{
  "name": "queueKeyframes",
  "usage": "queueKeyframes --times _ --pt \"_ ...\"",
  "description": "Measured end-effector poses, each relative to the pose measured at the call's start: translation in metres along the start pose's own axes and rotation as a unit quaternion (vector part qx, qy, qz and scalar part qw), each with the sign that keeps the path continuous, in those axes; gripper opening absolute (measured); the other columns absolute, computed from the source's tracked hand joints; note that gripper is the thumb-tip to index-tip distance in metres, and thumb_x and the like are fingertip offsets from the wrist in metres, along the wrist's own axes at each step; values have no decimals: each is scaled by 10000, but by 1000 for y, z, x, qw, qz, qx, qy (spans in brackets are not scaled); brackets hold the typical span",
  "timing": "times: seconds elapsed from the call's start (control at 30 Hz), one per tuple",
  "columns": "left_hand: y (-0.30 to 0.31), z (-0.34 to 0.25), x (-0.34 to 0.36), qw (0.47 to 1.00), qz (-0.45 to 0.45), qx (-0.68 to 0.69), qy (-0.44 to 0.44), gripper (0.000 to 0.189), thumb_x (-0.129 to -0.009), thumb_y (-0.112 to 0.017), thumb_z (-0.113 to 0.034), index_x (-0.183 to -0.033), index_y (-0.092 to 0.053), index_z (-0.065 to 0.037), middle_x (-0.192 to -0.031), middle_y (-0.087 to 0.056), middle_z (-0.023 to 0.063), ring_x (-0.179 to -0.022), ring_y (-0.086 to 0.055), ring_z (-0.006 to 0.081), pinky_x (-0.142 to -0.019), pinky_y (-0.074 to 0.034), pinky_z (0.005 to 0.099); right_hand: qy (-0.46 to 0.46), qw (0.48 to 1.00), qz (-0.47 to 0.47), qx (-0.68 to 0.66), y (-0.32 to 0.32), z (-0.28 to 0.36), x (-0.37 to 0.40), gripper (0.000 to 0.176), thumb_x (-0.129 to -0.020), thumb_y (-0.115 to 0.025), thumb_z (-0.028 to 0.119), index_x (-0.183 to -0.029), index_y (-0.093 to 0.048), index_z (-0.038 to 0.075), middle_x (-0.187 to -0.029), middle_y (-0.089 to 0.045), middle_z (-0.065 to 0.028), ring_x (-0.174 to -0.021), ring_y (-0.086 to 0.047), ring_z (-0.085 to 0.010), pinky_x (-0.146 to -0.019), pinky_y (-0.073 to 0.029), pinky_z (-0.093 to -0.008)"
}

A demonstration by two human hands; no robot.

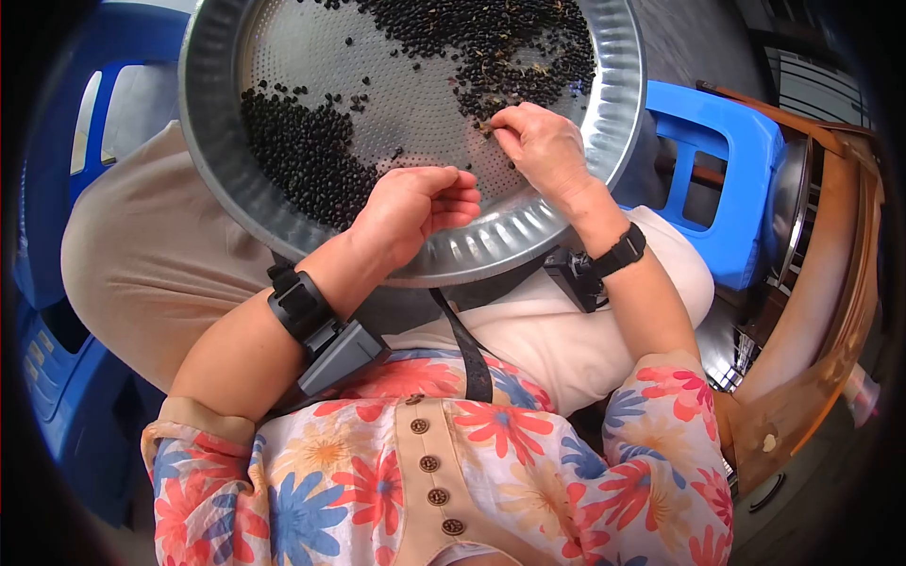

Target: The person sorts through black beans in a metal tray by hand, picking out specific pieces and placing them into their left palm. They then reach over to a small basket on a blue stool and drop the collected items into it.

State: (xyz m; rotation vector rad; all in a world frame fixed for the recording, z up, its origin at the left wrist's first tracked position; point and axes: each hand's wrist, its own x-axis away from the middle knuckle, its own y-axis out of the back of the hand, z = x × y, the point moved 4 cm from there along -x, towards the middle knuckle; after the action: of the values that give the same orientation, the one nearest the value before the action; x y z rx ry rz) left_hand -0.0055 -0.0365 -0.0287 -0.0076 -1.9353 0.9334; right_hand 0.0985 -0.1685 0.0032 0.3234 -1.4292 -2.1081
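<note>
A round metal tray (209,113) with a perforated bottom and fluted wall rests across my lap. Small black beans (307,151) form a pile at its left. More black beans (453,33), mixed with pale bits of debris, spread over the far right part. My left hand (425,208) is curled closed above the near side of the tray; whatever lies inside its fingers is hidden. My right hand (540,146) pinches with thumb and forefinger at the near edge of the right-hand beans. What sits in that pinch is too small to name.
A blue plastic stool (722,170) stands to the right, beside a wooden piece of furniture (802,340). At the left is a blue plastic chair (57,236). Black straps with devices (340,354) are on both wrists.
</note>
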Motion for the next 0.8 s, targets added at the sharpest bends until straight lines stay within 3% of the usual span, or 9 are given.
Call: queueKeyframes --times 0.27,0.67,0.8 --pt "0 1 0 1000 8 3 -4 240 -901 -452 -127 -960 -564 77 -876 -611 136 -773 -612 195 -719 -523 277 17 1000 10 -5 -1 12 -1 110 -740 -608 147 -847 -623 127 -773 -589 -37 -775 -592 -233 -659 -453 -369" --pt "1 -1 -2 1000 21 -5 -12 232 -897 -455 -120 -957 -565 75 -873 -612 136 -763 -614 192 -705 -526 273 58 990 33 123 -8 17 -3 35 -754 -577 158 -773 -589 131 -765 -581 1 -786 -584 -187 -660 -391 -377" --pt "2 -1 -2 1000 20 -11 -10 234 -898 -455 -121 -962 -564 76 -873 -611 137 -764 -613 193 -704 -526 274 69 984 40 159 -10 18 -5 71 -761 -601 183 -801 -617 127 -749 -589 -7 -768 -586 -182 -640 -383 -345"
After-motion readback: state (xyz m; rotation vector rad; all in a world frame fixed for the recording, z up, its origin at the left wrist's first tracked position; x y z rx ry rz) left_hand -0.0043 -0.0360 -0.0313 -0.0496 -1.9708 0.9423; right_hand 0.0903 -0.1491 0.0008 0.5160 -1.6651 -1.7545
